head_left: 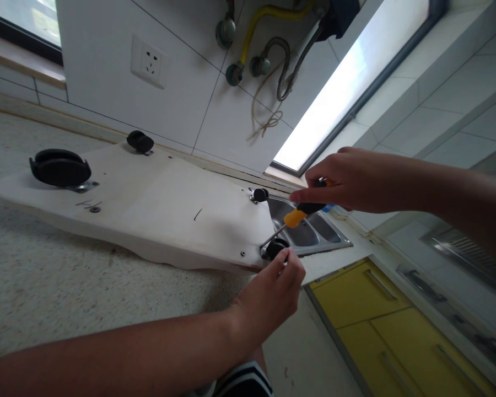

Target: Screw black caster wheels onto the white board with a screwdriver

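Observation:
My right hand (339, 182) is closed around the black and yellow handle of a screwdriver (296, 217). Its thin shaft slants down to the metal plate of a small black caster wheel (276, 247) at the near right corner of a white board (169, 204). Pinched fingers of my left hand (279, 281) grip that caster at its outer edge. A second small caster (259, 195) sits at the board's far right corner. Toward the left end are a large black caster (60, 168) and a smaller one (140, 141). Whether the tip sits in a screw head is too small to tell.
The board lies on a speckled countertop (86, 298) along a tiled wall. Beyond its right end is a steel sink (330, 229). Yellow cabinets (364, 298) stand at the lower right. A wall socket (150, 62), a yellow hose (256, 22) and valves are on the wall.

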`<state>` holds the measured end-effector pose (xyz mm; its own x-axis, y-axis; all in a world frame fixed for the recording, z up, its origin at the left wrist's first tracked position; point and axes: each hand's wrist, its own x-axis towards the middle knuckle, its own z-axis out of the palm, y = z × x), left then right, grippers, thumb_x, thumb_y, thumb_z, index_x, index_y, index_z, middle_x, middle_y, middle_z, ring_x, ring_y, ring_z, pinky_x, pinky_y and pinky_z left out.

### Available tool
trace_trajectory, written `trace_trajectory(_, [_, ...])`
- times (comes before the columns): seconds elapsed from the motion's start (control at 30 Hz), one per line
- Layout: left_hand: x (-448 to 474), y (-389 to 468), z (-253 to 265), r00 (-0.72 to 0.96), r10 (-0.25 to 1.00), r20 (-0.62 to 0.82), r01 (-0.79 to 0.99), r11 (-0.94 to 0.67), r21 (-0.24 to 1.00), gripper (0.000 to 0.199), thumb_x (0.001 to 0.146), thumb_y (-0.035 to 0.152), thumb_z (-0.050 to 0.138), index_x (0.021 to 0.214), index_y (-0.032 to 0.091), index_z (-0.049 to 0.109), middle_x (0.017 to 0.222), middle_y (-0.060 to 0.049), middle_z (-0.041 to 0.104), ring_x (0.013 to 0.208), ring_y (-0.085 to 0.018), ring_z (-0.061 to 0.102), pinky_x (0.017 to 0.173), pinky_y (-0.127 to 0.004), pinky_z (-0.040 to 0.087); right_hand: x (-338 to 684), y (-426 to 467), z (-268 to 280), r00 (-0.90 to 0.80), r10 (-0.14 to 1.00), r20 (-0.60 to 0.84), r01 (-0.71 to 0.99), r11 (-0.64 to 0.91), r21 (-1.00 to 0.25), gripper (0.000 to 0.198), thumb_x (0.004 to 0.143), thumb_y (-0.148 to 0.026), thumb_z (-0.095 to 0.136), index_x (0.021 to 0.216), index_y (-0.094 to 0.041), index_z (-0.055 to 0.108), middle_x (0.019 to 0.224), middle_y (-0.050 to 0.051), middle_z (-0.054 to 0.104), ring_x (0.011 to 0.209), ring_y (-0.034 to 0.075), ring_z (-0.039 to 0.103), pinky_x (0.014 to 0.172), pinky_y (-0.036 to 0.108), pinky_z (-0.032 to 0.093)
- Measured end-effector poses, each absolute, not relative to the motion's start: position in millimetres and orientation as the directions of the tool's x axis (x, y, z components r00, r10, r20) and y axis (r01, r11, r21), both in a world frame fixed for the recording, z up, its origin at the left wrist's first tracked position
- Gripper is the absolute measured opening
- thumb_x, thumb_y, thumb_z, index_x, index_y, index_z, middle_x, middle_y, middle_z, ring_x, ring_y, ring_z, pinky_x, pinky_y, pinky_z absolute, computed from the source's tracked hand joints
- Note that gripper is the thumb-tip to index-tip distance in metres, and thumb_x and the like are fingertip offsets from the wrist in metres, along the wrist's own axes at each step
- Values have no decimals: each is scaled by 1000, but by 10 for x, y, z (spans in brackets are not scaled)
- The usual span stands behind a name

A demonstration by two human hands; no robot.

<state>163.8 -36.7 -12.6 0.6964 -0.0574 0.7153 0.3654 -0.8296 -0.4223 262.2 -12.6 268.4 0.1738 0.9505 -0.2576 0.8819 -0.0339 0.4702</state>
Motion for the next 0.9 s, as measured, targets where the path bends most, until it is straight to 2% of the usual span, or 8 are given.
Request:
trace_trajectory(0.07, [1636,-364,-132,696,-59,716,371,-824,-429,48,109,17,45,148,14,74,148,-16,71,141,-26,64,127,-44,43,2632,-119,2694,191,948,-253,877,-50,478,69,94,-89,47,84,-25,73,68,5,71,57,19,58,59,39,38])
trace_trajectory(0.17, [1629,-363,-136,699,-67,712,366,-822,-437,48,109,18,46,147,13,74,148,-16,71,142,-26,63,127,-44,44,2657,-119,2723,124,957,-261,900,2,436,61,81,-85,73,105,-29,75,80,4,76,63,20,61,62,38,41])
trace_trajectory(0.3, [1628,-364,-127,702,-66,709,362,-824,-435,47,110,19,46,147,13,74,149,-17,70,142,-26,63,127,-44,44,2655,-138,2728,219,943,-249,867,-71,493,67,92,-86,54,73,-24,71,59,3,64,51,16,50,57,38,35])
trace_trajectory(0.33, [1630,-365,-125,702,-63,710,365,-824,-434,47,110,19,46,147,13,74,149,-17,70,142,-26,63,127,-43,44,2648,-146,2728,243,938,-246,862,-93,498,68,94,-86,51,73,-24,72,58,3,63,51,16,50,57,38,34])
trace_trajectory(0.47, [1637,-369,-125,702,-59,710,364,-827,-429,46,109,19,48,146,13,75,147,-17,71,141,-26,63,127,-44,44,2611,-176,2767,158,947,-278,910,-30,413,55,85,-76,75,112,-29,77,76,2,73,62,19,57,63,38,42])
trace_trajectory(0.63, [1635,-364,-130,695,-59,717,369,-827,-425,45,110,21,49,147,14,75,148,-17,70,142,-26,62,128,-45,43,2609,-162,2779,220,939,-264,870,-66,489,66,88,-89,56,83,-27,77,66,4,68,58,20,58,58,41,42])
trace_trajectory(0.8, [1643,-359,-122,698,-65,713,356,-832,-425,45,108,18,50,145,13,76,146,-17,72,141,-27,63,126,-46,44,2634,-159,2727,110,952,-285,925,7,381,58,86,-83,70,112,-32,77,89,3,79,70,22,67,66,40,48])
trace_trajectory(0.9, [1651,-363,-134,688,-64,723,356,-838,-413,46,108,18,49,145,13,76,146,-16,72,142,-27,63,126,-46,44,2624,-169,2715,130,945,-301,917,1,399,62,85,-88,65,98,-29,76,78,3,75,63,20,64,60,38,44])
